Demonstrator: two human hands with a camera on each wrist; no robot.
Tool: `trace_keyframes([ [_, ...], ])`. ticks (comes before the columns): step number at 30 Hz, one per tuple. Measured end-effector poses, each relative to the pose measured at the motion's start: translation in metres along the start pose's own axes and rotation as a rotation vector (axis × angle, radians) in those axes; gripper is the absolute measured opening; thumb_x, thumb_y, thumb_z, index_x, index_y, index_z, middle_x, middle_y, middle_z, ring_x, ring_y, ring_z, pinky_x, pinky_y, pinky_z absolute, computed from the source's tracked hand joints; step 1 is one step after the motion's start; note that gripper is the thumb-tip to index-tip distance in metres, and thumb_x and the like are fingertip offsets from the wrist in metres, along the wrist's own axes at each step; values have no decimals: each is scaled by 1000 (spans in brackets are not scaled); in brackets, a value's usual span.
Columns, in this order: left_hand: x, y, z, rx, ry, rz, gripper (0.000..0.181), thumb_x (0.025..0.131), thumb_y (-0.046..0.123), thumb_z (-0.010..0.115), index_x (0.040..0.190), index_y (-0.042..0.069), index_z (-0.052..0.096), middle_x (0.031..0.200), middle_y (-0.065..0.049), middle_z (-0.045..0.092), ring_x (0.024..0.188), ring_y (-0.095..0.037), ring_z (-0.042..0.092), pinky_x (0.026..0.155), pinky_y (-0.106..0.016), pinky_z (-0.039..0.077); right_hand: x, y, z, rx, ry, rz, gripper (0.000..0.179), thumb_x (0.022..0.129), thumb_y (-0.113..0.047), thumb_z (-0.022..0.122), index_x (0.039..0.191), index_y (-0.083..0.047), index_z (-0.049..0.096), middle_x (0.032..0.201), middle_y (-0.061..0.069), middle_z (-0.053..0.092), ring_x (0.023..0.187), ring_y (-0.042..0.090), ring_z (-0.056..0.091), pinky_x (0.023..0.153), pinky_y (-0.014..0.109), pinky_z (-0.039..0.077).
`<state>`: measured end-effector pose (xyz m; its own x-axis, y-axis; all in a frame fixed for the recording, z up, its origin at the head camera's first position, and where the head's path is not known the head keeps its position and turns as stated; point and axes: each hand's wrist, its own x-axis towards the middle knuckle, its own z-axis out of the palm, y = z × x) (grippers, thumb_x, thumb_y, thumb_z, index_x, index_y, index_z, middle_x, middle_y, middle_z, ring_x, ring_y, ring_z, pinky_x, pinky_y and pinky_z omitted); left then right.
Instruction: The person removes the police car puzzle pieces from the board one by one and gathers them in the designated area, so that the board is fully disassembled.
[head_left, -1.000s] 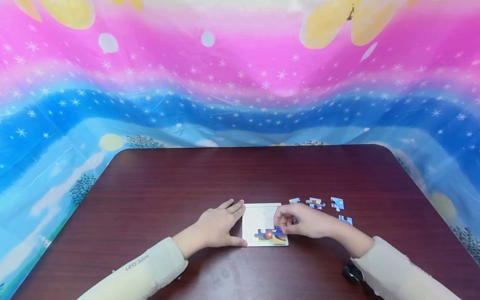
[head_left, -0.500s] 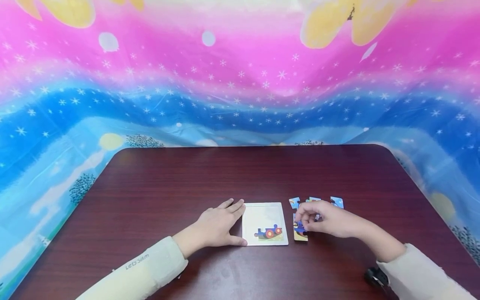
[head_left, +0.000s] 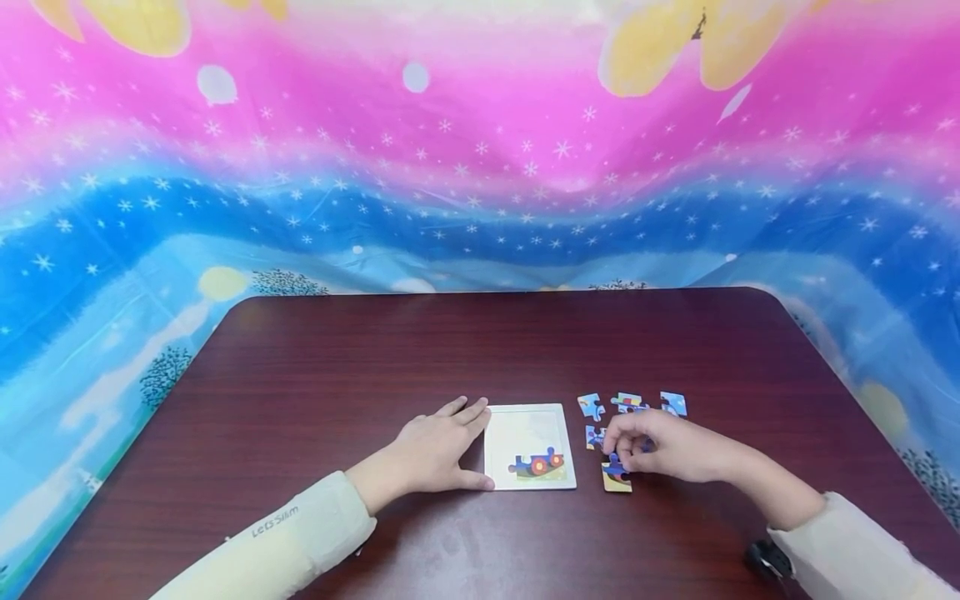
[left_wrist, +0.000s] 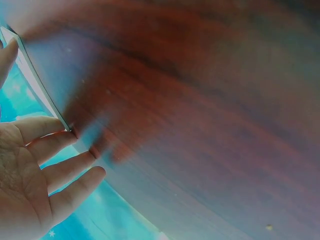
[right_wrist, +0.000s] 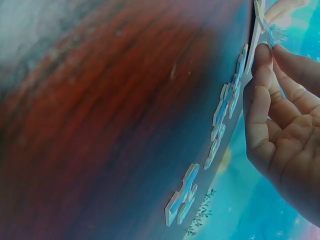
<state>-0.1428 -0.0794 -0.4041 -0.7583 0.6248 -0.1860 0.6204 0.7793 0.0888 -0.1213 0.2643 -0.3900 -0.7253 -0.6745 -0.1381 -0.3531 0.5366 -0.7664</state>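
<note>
A white square puzzle tray [head_left: 525, 429] lies flat on the table, with joined pieces showing a blue train with red wheels [head_left: 536, 465] along its bottom. My left hand [head_left: 438, 454] is spread at the tray's left edge, thumb and fingertips touching its rim. In the left wrist view the palm [left_wrist: 22, 175] shows, its fingers straight. My right hand [head_left: 663, 446] is right of the tray and pinches a yellow-bottomed puzzle piece [head_left: 617, 477] by its upper part. The right wrist view shows thumb and forefinger [right_wrist: 265, 55] together on this piece, seen edge-on.
Several loose puzzle pieces lie right of the tray, among them a light-blue one [head_left: 591, 406], a colourful one [head_left: 627, 402], a corner-shaped one [head_left: 673, 404] and one beside my right fingers [head_left: 595, 437]. My right hand may cover others. A patterned cloth [head_left: 480, 167] hangs behind the dark table [head_left: 375, 358].
My right hand has carried the yellow-bottomed puzzle piece from over the tray's lower right corner to the table at its right. My left hand has stayed at the tray's edge.
</note>
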Motion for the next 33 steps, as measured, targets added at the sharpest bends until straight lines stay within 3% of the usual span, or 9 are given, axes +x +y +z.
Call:
trace_keyframes([
  [7, -1, 0, -1, -4, 2, 1, 96, 80, 71, 66, 152, 12, 41, 161, -2, 36, 148, -26, 35, 93, -53, 53, 3, 3, -1, -48, -1, -7, 16, 92, 0, 63, 100, -14, 64, 80, -9, 60, 75, 1, 54, 67, 23, 48],
  [13, 0, 0, -1, 1, -2, -1, 96, 80, 71, 65, 152, 12, 41, 162, -1, 35, 149, -26, 34, 93, -54, 53, 5, 2, -9, -66, 51, 33, 11, 92, -4, 66, 103, -8, 64, 80, -8, 60, 70, 1, 53, 64, 23, 48],
  [20, 1, 1, -1, 6, -6, -3, 97, 80, 71, 66, 152, 13, 41, 161, -1, 35, 149, -26, 35, 92, -52, 53, 21, -7, -11, -76, 79, 33, 13, 92, -4, 67, 104, -8, 66, 81, -6, 60, 69, 4, 53, 61, 23, 48],
  [33, 0, 1, -1, 5, 0, -1, 96, 79, 70, 67, 152, 12, 42, 161, -2, 36, 148, -27, 36, 91, -51, 54, 67, -25, 16, -80, -32, -27, 16, 88, -6, 72, 103, -11, 71, 82, -8, 63, 72, 4, 53, 65, 22, 49],
])
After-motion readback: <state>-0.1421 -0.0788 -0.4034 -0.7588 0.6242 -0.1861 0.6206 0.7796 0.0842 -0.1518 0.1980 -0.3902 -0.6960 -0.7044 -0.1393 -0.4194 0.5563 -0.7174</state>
